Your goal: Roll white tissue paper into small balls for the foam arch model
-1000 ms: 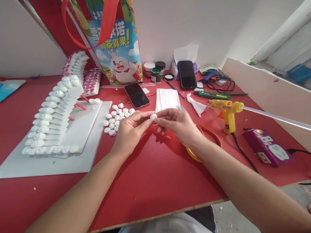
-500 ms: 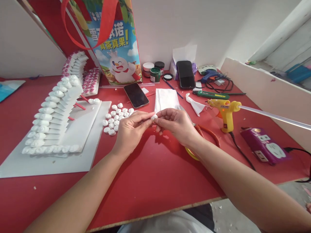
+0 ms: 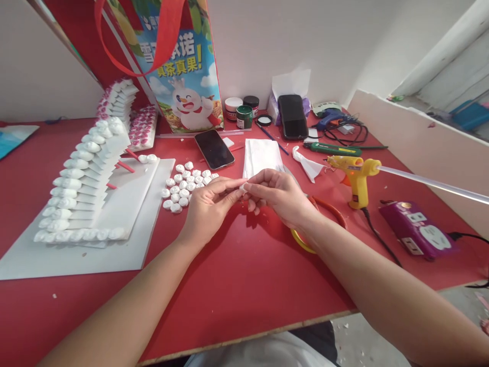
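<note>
Between the fingertips of both hands sits a small white paper rosette (image 3: 243, 187), mostly covered by the fingers. My left hand (image 3: 208, 204) pinches it from the left, thumb below and index finger above. From the other side my right hand (image 3: 277, 196) is closed on it with thumb and index finger, the other fingers curled beneath. Several finished white rosettes (image 3: 184, 186) lie grouped on the red table just left of my left hand. Behind the hands rests a stack of white paper strips (image 3: 262, 155). Scissors with red and yellow handles (image 3: 328, 209) lie partly under my right wrist.
At left, a stepped white model (image 3: 87, 173) edged with rosettes stands on a white board (image 3: 126, 260). A yellow glue gun (image 3: 357, 181) and a purple power box (image 3: 418, 229) are at right. Phones, paint jars (image 3: 243, 117) and a printed bag (image 3: 183, 76) stand behind.
The fingers have shifted slightly around the rosette, and less of it shows now. Everything on the table stays where it was.
</note>
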The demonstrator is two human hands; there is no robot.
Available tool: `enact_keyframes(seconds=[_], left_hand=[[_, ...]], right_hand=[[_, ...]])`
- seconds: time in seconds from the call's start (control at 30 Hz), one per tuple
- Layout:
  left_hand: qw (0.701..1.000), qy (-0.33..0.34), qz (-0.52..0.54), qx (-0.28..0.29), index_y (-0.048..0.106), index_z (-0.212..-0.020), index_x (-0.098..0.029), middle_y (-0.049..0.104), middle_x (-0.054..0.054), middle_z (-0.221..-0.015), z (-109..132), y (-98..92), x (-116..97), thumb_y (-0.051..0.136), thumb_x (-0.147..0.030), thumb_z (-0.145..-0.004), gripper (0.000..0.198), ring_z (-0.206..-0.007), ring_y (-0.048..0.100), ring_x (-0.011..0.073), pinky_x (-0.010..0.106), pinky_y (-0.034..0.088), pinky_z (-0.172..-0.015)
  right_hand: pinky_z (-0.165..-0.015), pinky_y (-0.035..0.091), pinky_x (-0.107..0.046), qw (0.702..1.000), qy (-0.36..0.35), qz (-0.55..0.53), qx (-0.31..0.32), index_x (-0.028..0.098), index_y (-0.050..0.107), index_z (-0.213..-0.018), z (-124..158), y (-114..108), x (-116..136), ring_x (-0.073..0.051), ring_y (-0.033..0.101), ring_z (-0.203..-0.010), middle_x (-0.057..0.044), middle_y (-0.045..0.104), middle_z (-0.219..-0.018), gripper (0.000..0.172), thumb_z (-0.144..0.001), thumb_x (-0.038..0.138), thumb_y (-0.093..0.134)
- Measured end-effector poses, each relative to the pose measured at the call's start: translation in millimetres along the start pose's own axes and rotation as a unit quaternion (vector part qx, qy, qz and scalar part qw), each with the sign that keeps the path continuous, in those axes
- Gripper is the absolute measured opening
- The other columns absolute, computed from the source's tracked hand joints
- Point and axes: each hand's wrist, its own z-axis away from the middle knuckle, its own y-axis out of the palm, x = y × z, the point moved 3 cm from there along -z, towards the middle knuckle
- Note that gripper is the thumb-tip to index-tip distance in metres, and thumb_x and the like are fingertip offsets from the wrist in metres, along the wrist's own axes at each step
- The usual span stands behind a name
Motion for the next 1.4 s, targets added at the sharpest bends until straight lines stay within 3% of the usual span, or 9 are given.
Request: enact_keyframes(seconds=[0.2,0.5,0.63,0.73,0.83,0.97,1.13,1.27,1.4], left_hand=[[0.999,-0.023,-0.003,0.027,0.078,-0.112,-0.019,0.075,0.007,-0.105,3,4.7,-6,0.073,-0.03,-0.092,0.024,-0.092,0.072,0.0192,0.033,0.06,-0.088],[0.981,0.065,-0.17,0.072,0.075,-0.113,-0.023,0.074,0.006,-0.105,3,2.4,-11,0.062,-0.024,-0.097,0.02,-0.097,0.07,0.0202,0.033,0.056,-0.092],[0.986,0.031,-0.165,0.003,0.073,-0.112,-0.021,0.077,0.006,-0.1,-2,-10.9,-15,0.066,-0.039,-0.096,0.025,-0.089,0.073,0.02,0.031,0.057,-0.082],[0.986,0.001,-0.131,-0.1,0.073,-0.111,-0.022,0.076,0.004,-0.089,-11,-33.8,-27,0.067,-0.046,-0.095,0.03,-0.073,0.068,0.0161,0.029,0.055,-0.07],[0.977,0.005,-0.142,-0.16,0.076,-0.104,-0.022,0.075,0.001,-0.087,-26,-58.1,-41,0.074,-0.047,-0.089,0.029,-0.074,0.065,0.0152,0.03,0.054,-0.07],[0.954,-0.024,-0.272,-0.121,0.079,-0.098,-0.019,0.078,0.004,-0.092,-54,-77.1,-40,0.079,-0.044,-0.082,0.03,-0.085,0.069,0.0234,0.037,0.054,-0.077],[0.898,-0.011,-0.437,-0.041,0.08,-0.079,-0.024,0.08,0.007,-0.089,-88,-89.2,-10,0.074,-0.034,-0.075,0.012,-0.08,0.07,0.0269,0.037,0.052,-0.079],[0.844,0.035,-0.535,0.018,0.082,-0.085,-0.025,0.079,0.009,-0.096,-98,-95.0,6,0.064,-0.035,-0.078,0.022,-0.091,0.068,0.0309,0.04,0.051,-0.087],[0.799,0.049,-0.594,0.079,0.084,-0.094,-0.025,0.078,0.011,-0.098,-98,-97.3,12,0.057,-0.037,-0.081,0.032,-0.099,0.066,0.0331,0.042,0.049,-0.094]], right_hand=[[-0.043,0.053,-0.021,1.0,0.01,0.023,-0.012,0.014,0.062,-0.073,1,1,3,-0.011,0.065,-0.047,-0.002,0.072,-0.062,0.04,-0.064,0.034,0.096],[-0.04,0.05,-0.018,0.998,0.065,0.011,-0.007,0.012,0.067,-0.071,0,-2,2,-0.008,0.061,-0.045,-0.001,0.07,-0.06,0.043,-0.054,0.03,0.101],[-0.04,0.05,-0.019,0.998,0.06,0.004,-0.016,0.013,0.067,-0.071,1,-6,6,-0.009,0.062,-0.045,-0.003,0.073,-0.064,0.045,-0.054,0.037,0.101],[-0.033,0.041,-0.017,0.999,0.01,-0.002,-0.054,0.015,0.063,-0.064,2,-11,12,-0.008,0.055,-0.038,-0.002,0.069,-0.056,0.046,-0.056,0.04,0.1],[-0.032,0.038,-0.017,0.997,-0.017,-0.006,-0.072,0.016,0.06,-0.064,3,-15,16,-0.007,0.053,-0.036,-0.003,0.07,-0.056,0.041,-0.065,0.038,0.095],[-0.035,0.042,-0.019,0.997,-0.024,0.001,-0.07,0.015,0.062,-0.068,4,-15,19,-0.008,0.056,-0.038,-0.005,0.074,-0.063,0.033,-0.073,0.032,0.09],[-0.036,0.042,-0.019,0.996,-0.032,0.001,-0.079,0.015,0.064,-0.07,2,-20,20,-0.008,0.057,-0.04,-0.006,0.075,-0.067,0.025,-0.079,0.028,0.084],[-0.033,0.034,-0.019,0.99,-0.06,0.01,-0.126,0.017,0.057,-0.063,2,-26,25,-0.007,0.051,-0.036,-0.002,0.068,-0.056,0.031,-0.081,0.026,0.081],[-0.038,0.037,-0.02,0.977,-0.123,0.066,-0.163,0.019,0.055,-0.065,0,-35,30,-0.008,0.053,-0.039,0.0,0.066,-0.056,0.029,-0.084,0.028,0.076]])
